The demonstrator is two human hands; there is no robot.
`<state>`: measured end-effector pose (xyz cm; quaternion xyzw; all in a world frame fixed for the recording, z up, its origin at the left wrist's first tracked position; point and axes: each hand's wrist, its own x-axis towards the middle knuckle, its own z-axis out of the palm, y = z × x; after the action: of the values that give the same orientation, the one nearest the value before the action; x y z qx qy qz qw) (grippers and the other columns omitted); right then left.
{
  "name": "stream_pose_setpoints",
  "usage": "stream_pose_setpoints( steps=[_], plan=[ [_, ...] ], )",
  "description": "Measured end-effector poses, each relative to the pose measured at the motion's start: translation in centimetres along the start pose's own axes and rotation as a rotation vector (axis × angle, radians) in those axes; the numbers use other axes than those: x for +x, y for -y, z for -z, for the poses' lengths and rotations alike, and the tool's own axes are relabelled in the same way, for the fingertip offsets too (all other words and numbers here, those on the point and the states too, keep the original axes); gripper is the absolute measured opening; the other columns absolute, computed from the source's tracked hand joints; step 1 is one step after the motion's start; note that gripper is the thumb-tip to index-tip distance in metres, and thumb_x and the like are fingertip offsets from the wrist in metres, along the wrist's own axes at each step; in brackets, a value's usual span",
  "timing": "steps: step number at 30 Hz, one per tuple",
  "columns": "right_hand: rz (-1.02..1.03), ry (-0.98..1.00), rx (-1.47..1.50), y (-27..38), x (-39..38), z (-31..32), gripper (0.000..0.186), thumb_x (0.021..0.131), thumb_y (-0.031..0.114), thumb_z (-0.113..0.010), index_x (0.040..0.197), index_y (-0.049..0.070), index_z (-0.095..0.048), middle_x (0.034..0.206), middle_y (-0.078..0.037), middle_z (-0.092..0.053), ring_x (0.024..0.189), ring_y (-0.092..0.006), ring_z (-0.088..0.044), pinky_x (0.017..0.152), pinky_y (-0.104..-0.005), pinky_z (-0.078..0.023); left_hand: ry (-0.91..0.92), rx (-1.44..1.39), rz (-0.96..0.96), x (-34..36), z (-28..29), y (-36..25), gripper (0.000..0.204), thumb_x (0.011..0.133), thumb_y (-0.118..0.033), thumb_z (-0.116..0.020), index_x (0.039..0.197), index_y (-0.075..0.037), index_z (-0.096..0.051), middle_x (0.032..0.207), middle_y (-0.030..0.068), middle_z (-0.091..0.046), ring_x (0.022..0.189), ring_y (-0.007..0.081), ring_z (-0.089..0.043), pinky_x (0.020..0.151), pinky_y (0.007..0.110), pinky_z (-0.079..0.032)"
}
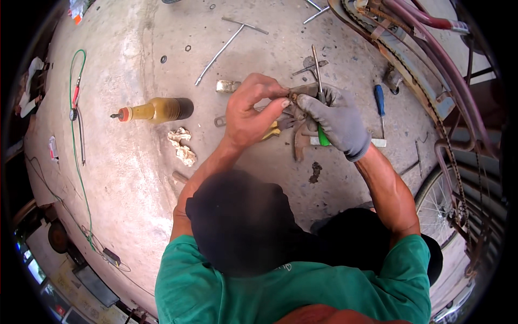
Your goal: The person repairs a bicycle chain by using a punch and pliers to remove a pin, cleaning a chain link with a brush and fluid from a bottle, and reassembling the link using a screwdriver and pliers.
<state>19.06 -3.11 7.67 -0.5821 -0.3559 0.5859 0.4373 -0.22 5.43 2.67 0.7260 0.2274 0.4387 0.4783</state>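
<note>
My bare left hand (249,112) has thumb and forefinger pinched at a small, rusty-brown metal part (294,98), too small to name. My right hand (339,120), in a grey glove, meets it there with its thumb and fingertips. Held in that gloved hand is a screwdriver (317,67), its shaft pointing away from me and its green handle showing below the palm. Beneath the hands lie a hammer (300,141) and a yellow-handled tool (272,132), both partly covered. A short metal cylinder (227,86) rests beside my left hand.
A bicycle frame with its chain (431,100) stands at the right. On the concrete floor lie a blue screwdriver (380,102), a T-handle wrench (229,46), an amber bottle (156,110), a crumpled rag (182,146) and a green cable (75,135).
</note>
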Motion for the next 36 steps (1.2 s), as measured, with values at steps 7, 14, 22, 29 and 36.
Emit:
stream_pose_setpoints(
  steps=[7,14,22,29,36],
  plan=[
    [-0.044,0.027,0.011,1.0,-0.4,-0.3,0.027,0.101,0.018,-0.065,0.116,-0.004,-0.070,0.088,-0.004,-0.072,0.076,-0.0088,-0.066,0.068,-0.0255,-0.054,-0.004,0.029,-0.015,0.0,0.2,-0.8,0.020,0.079,0.005,-0.078,0.099,0.001,-0.074,0.099,0.0111,-0.065,0.088,0.0195,-0.067,0.077,0.029,-0.054],
    [-0.088,0.038,0.032,1.3,-0.6,-0.3,0.027,0.102,0.019,-0.064,0.116,-0.004,-0.070,0.087,-0.005,-0.071,0.073,-0.0102,-0.065,0.063,-0.0255,-0.054,-0.003,0.061,-0.031,0.2,0.2,-1.3,0.022,0.078,0.005,-0.078,0.099,-0.001,-0.074,0.101,0.0113,-0.065,0.089,0.0207,-0.067,0.078,0.030,-0.054],
    [-0.063,0.064,0.066,0.8,-0.6,-0.2,0.028,0.103,0.019,-0.063,0.117,-0.004,-0.069,0.087,-0.005,-0.071,0.074,-0.0099,-0.065,0.065,-0.0252,-0.054,0.021,0.122,-0.068,0.7,0.3,-2.2,0.022,0.078,0.005,-0.077,0.098,-0.001,-0.073,0.101,0.0117,-0.066,0.092,0.0221,-0.067,0.078,0.032,-0.054],
    [-0.087,0.091,0.107,1.0,-0.5,-0.3,0.027,0.104,0.020,-0.062,0.117,-0.003,-0.069,0.086,-0.004,-0.070,0.075,-0.0085,-0.062,0.067,-0.0252,-0.052,0.042,0.087,-0.003,0.7,0.4,-2.8,0.022,0.079,0.006,-0.075,0.100,-0.001,-0.072,0.105,0.0116,-0.065,0.092,0.0213,-0.068,0.080,0.031,-0.056],
    [-0.052,0.110,0.104,0.6,-0.4,-0.4,0.029,0.104,0.022,-0.063,0.117,-0.002,-0.069,0.087,-0.004,-0.071,0.073,-0.0080,-0.062,0.066,-0.0246,-0.051,-0.020,0.032,0.033,0.6,0.2,-3.1,0.023,0.076,0.003,-0.080,0.097,0.000,-0.070,0.105,0.0116,-0.065,0.091,0.0211,-0.068,0.080,0.032,-0.055]
  ],
)
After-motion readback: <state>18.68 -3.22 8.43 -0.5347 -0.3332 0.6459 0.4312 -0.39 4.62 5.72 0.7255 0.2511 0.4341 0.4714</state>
